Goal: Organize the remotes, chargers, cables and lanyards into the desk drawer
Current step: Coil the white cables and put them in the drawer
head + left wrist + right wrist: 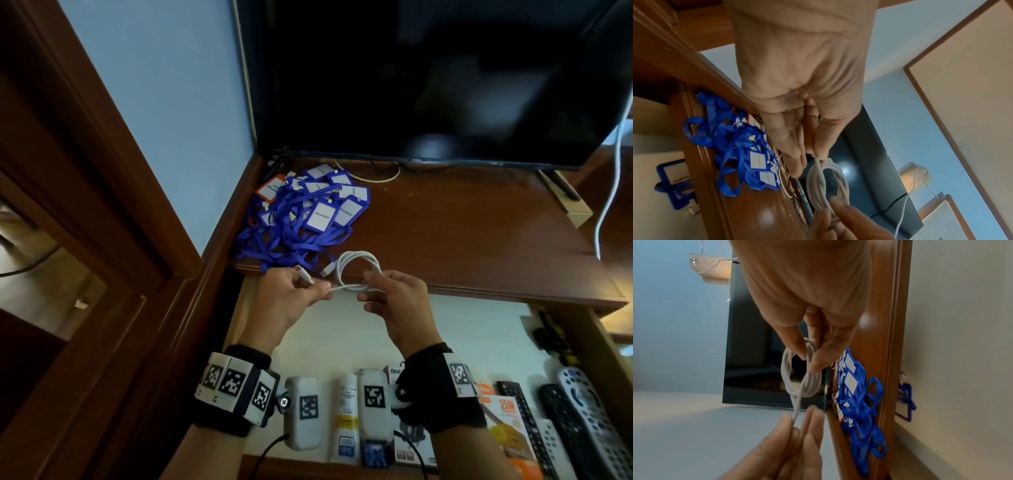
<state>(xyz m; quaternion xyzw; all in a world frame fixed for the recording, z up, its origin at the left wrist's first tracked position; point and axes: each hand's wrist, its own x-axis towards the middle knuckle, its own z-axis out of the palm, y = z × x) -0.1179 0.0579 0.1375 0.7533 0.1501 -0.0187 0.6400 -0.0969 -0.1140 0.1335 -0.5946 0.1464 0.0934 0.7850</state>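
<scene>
Dark wood bench against a pale blue wall, black TV standing at the back w/ screen off. Below the bench edge the drawer is pulled out, pale liner inside.

White cable is held in the air over the front lip of the bench, above the drawer. It's thin, round, off-white, wound into a small coil of several loops, w/ one strand wrapped across the bundle. Two small plug ends stick out on the coil's left side.

Left hand pinches the loose tail of the cable btwn thumb and fingers, near one plug. Right hand pinches the coil itself at its lower edge, fingers curled round the loops. Wrist views show the same: strand running taut from the coil to the left hand's fingers.

Blue lanyards lie in a tangled heap on the bench's back-left corner, badge holders w/ white cards on top, one orange holder at the far left.

In the drawer's front row: remotes side by side at right, an orange box next to them, a white-and-yellow pack near the middle. One more blue badge holder lies on the drawer liner, seen in the wrist views only.
</scene>
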